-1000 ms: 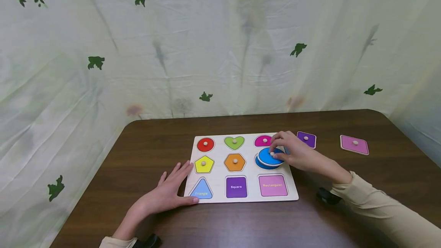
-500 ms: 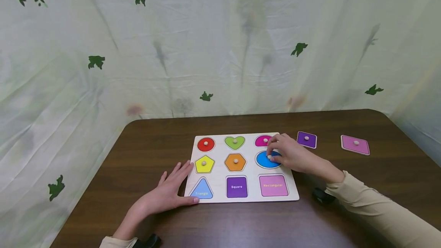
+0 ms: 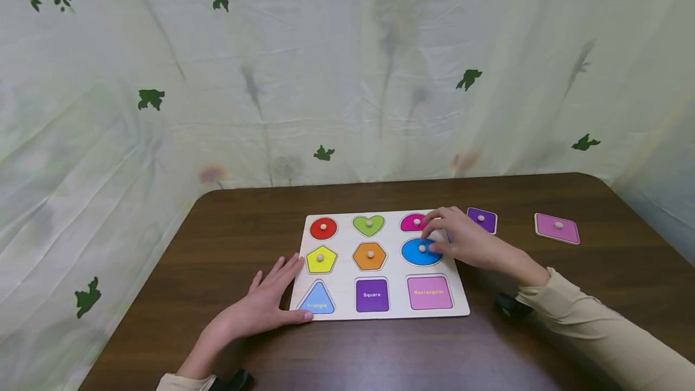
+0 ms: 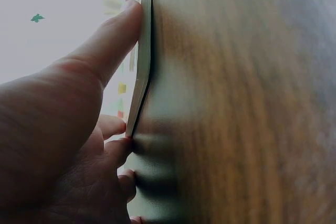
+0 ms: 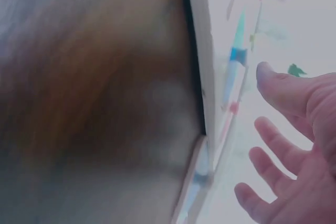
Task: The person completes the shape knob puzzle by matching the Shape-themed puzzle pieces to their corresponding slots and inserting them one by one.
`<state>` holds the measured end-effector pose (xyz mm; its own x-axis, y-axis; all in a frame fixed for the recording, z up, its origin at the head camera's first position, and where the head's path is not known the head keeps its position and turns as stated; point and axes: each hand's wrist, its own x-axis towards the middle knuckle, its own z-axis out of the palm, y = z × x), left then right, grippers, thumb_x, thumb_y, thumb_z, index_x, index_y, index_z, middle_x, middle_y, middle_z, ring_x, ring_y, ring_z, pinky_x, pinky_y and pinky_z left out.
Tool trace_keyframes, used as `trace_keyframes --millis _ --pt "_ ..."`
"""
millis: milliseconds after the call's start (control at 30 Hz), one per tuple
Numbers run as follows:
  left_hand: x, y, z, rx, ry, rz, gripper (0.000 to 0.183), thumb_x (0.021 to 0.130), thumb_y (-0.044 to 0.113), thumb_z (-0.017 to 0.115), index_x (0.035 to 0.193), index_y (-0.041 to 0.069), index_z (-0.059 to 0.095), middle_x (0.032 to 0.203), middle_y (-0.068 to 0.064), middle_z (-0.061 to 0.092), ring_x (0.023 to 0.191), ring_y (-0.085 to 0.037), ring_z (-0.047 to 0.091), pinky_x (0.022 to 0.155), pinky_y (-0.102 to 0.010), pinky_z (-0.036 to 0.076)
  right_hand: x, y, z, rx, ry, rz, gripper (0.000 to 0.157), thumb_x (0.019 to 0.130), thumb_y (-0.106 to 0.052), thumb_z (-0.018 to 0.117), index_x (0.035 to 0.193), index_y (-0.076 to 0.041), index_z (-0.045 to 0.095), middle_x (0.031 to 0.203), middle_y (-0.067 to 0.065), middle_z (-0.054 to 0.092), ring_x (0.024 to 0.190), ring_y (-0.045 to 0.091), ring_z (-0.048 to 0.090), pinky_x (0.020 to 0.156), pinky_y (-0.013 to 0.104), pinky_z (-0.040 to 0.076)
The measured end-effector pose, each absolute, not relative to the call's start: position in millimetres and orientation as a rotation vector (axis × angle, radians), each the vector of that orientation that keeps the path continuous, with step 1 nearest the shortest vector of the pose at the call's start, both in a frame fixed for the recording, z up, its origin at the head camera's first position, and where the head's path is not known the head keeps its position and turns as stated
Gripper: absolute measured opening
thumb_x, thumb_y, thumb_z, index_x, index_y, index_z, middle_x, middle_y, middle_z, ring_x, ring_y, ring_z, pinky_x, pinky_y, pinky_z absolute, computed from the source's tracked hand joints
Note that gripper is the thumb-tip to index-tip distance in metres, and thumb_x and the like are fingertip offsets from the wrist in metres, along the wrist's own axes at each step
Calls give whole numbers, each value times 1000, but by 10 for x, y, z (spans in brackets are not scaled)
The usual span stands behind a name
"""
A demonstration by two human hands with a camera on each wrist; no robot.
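Note:
A white shape puzzle board [image 3: 344, 282] lies on the table. Over its right side hovers my right hand [image 3: 469, 241], thumb and fingers parted beside the knob of the blue oval piece [image 3: 412, 257]. That piece lies in its recess. In the right wrist view the right hand [image 5: 294, 166] holds nothing, its fingers spread apart from the board. My left hand [image 3: 257, 309] rests along the board's left edge, thumb on the near left corner. The left wrist view shows the thumb [image 4: 113, 38] on the rim and the other fingertips against the side.
Right of the board lie a purple square piece [image 3: 482, 220] and a pink rectangular piece [image 3: 557, 228], both knobbed. Red circle [image 3: 320, 231], green heart [image 3: 366, 229], magenta [image 3: 408, 223], yellow [image 3: 319, 265] and orange [image 3: 369, 263] pieces sit in the board. Its near row shows printed shapes without knobs.
The blue oval piece has gone from tilted above its recess to flat inside it. My right hand has let go of the knob and drawn slightly back. The left hand has stayed put.

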<state>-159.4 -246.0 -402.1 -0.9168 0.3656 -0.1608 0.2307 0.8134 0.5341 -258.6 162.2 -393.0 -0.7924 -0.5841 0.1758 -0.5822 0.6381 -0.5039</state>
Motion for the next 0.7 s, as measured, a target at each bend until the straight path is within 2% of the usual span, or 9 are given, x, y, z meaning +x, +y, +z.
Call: trace_keyframes --millis 300,533,700 --pt "-1596 -2467 -4026 451 2742 755 106 77 58 76 157 11 24 162 -11 20 149 -37 6 108 -71 0 -2592 1909 -3871 -935 2887 -949 23 84 -4 76 106 -10 73 126 14 57 120 36 45 94 55 45" --pt "-1598 -2463 -4027 462 2741 758 106 77 59 75 157 11 24 162 -11 20 149 -37 6 108 -71 0 -2588 2131 -3821 -817 2930 -963 21 87 -9 75 107 -10 72 129 15 56 122 41 45 95 60 44" --pt "-1598 -2459 -4021 464 2740 762 106 77 58 76 157 11 24 162 -12 20 148 -38 5 108 -71 0 -2608 2238 -3819 -847 2954 -965 21 85 -6 76 105 -9 73 127 18 57 121 42 46 96 63 41"
